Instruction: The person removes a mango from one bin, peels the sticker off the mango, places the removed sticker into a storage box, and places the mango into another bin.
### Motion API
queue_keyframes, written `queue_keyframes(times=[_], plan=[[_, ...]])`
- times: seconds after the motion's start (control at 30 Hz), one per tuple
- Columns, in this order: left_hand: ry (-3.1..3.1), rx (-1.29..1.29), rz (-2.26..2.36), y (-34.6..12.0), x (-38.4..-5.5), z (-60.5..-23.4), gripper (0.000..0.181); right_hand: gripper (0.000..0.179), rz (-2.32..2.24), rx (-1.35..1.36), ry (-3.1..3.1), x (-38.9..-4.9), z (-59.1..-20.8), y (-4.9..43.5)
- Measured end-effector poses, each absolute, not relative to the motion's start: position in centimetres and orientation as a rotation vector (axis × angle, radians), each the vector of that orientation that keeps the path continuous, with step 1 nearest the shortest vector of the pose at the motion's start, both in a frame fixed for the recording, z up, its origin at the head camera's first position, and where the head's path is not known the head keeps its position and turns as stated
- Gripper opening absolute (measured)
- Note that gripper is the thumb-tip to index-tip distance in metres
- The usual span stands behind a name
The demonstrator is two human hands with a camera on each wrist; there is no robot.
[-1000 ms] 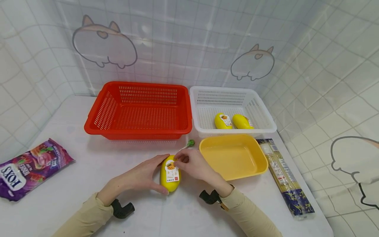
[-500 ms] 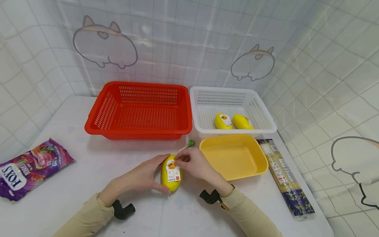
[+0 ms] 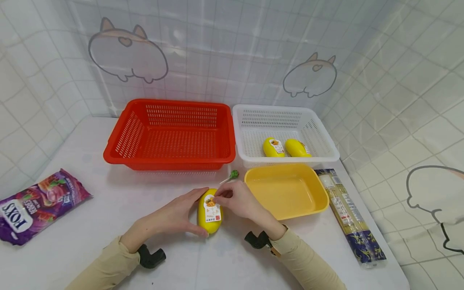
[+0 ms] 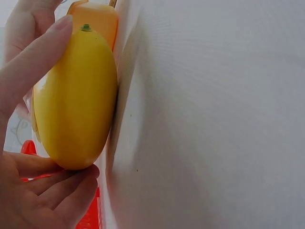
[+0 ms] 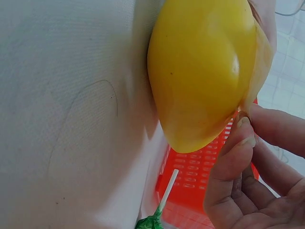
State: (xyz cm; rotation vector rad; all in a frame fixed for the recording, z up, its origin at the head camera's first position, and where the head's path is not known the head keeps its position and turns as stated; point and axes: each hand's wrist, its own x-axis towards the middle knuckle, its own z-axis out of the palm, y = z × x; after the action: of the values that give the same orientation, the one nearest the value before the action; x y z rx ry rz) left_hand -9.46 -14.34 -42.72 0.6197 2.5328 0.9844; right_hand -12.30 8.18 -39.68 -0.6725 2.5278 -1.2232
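A yellow mango (image 3: 212, 228) lies lengthwise on the table with a white printed sticker (image 3: 212, 214) on its upper face. My left hand (image 3: 168, 215) holds it, thumb at the near end and fingers at the far end. In the left wrist view the mango (image 4: 78, 102) sits between that thumb and the curled fingers, its green stem tip beside the thumb. My right hand (image 3: 240, 202) pinches the sticker's far edge with thumb and index finger. Seen from the right wrist, the sticker (image 5: 262, 64) stands partly off the mango's skin, its corner hidden in the pinch.
Behind are a red basket (image 3: 170, 161) and a white basket (image 3: 250, 160) holding two more mangoes (image 3: 272, 150). A yellow tub (image 3: 286, 197) stands right, beside a long noodle packet (image 3: 349, 219). A green lollipop (image 3: 234, 174) lies behind the right hand; a purple sweet bag (image 3: 43, 205) is left.
The mango has turned and shifted slightly to the right between my hands. My left hand keeps its hold, and my right fingers stay pinched at the sticker's edge.
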Motion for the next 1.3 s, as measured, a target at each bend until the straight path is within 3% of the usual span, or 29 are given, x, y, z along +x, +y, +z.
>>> queue_keyframes(times=[1.3], plan=[[2.547, 0.628, 0.976, -14.29, -9.32, -43.01, 0.12, 0.006, -1.285, -0.632, 2.505, -11.78, -39.46, 7.69]])
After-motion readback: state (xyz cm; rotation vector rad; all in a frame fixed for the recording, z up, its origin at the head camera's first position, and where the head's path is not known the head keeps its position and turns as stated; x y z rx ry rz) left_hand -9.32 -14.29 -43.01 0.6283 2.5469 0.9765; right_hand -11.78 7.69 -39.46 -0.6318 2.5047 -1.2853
